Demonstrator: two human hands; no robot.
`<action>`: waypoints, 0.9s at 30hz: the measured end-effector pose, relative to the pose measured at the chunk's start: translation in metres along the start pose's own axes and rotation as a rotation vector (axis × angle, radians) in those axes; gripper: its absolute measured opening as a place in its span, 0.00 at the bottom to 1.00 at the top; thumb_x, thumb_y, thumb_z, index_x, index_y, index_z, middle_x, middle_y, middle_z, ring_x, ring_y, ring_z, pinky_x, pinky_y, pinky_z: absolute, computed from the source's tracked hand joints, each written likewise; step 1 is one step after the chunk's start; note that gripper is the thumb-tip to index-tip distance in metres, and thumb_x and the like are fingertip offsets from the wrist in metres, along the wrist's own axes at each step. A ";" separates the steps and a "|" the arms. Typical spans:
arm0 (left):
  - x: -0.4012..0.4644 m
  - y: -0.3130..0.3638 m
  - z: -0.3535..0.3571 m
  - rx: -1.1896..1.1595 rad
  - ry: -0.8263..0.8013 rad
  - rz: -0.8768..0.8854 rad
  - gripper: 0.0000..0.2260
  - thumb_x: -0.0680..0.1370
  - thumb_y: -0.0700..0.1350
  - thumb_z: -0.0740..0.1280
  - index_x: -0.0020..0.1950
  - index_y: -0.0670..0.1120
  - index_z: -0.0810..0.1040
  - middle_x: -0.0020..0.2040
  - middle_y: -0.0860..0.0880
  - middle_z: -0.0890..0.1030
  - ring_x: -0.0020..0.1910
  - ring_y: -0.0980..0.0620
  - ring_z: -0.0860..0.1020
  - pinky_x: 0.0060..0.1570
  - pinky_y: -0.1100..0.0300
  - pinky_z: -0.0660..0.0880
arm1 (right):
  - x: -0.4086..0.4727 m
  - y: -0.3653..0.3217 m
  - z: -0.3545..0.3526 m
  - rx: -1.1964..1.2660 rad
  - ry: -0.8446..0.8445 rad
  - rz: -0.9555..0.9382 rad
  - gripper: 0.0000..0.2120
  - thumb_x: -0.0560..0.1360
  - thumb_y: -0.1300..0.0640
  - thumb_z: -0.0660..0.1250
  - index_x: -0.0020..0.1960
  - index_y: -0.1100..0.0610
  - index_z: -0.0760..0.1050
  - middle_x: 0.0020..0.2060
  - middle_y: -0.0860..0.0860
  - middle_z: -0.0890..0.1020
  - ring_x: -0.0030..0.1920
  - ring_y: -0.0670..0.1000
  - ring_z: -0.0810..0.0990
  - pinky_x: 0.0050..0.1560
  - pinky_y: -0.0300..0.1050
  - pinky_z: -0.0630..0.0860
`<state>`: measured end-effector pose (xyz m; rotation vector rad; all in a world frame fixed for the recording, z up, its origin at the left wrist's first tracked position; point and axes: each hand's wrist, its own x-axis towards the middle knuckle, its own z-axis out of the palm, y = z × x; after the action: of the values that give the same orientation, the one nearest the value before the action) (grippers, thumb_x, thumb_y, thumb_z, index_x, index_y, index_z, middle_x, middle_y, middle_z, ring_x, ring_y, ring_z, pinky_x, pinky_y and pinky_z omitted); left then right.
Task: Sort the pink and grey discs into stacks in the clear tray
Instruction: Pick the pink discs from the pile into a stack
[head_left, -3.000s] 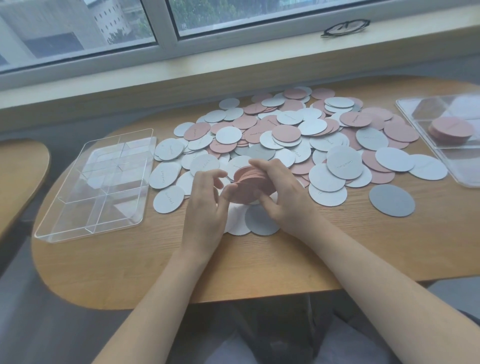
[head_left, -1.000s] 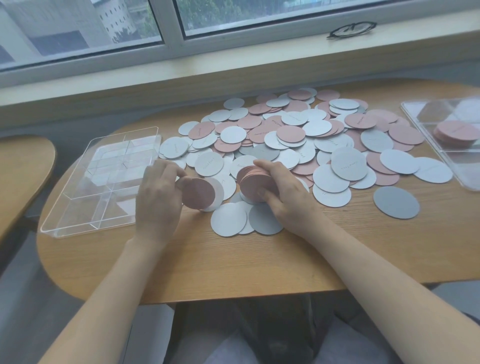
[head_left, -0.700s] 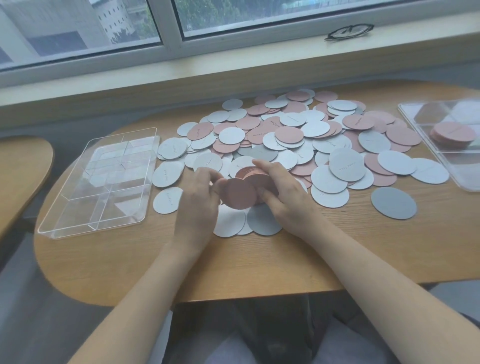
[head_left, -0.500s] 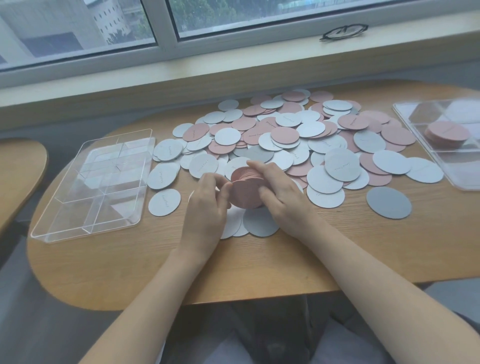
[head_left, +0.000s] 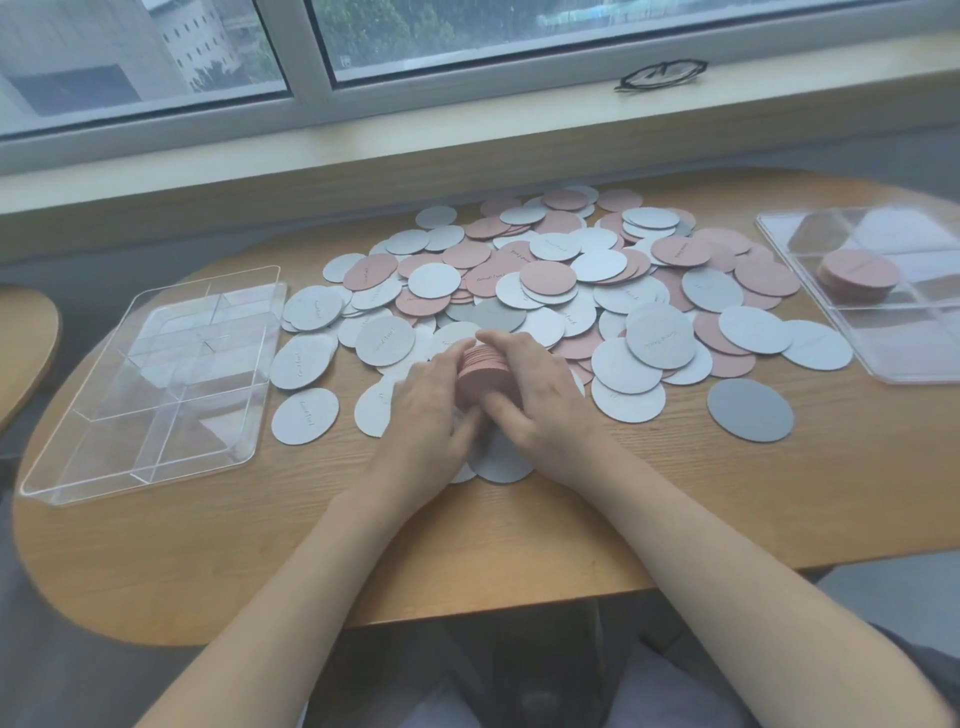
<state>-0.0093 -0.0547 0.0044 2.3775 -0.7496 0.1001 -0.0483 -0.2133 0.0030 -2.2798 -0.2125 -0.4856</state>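
Many pink and grey discs (head_left: 550, 280) lie scattered in a heap across the middle of the wooden table (head_left: 519, 545). Just in front of the heap, my right hand (head_left: 545, 405) grips a stack of pink discs (head_left: 485, 371) on its edge. My left hand (head_left: 428, 415) presses against the stack's left face, fingers wrapped round it. A clear divided tray (head_left: 150, 384) holding no discs sits at the left. A second clear tray (head_left: 883, 291) at the right edge holds a short pink stack (head_left: 857, 273).
A dark grey disc (head_left: 750, 409) lies alone to the right of my hands. Black glasses (head_left: 660, 75) rest on the windowsill behind the table. Another wooden table's edge (head_left: 26, 353) shows at far left.
My left hand picked a pink disc from the left side, carried it right and added it to the stack in my right hand; both hands now close round the stack.
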 end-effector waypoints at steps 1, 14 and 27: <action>-0.001 0.002 0.001 -0.006 -0.014 0.002 0.29 0.77 0.50 0.61 0.78 0.47 0.62 0.70 0.50 0.73 0.64 0.49 0.69 0.64 0.58 0.61 | 0.000 0.000 0.000 0.004 -0.015 0.003 0.28 0.75 0.52 0.61 0.74 0.54 0.65 0.65 0.49 0.74 0.67 0.47 0.69 0.68 0.46 0.63; -0.008 0.002 -0.002 -0.253 0.024 -0.010 0.19 0.75 0.53 0.71 0.63 0.56 0.70 0.57 0.58 0.79 0.58 0.53 0.76 0.58 0.50 0.73 | 0.012 0.040 -0.057 -0.245 0.162 0.096 0.11 0.75 0.60 0.64 0.57 0.56 0.78 0.53 0.51 0.78 0.54 0.54 0.77 0.59 0.52 0.71; -0.012 0.007 -0.010 -0.424 0.007 0.002 0.15 0.77 0.47 0.73 0.61 0.50 0.73 0.55 0.58 0.82 0.57 0.58 0.79 0.53 0.68 0.72 | 0.010 0.054 -0.087 -0.751 -0.315 0.191 0.29 0.74 0.36 0.61 0.71 0.47 0.68 0.67 0.49 0.69 0.68 0.52 0.66 0.69 0.53 0.60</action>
<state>-0.0218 -0.0475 0.0129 1.9719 -0.6915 -0.0471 -0.0469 -0.3137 0.0256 -3.0717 0.0518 -0.0969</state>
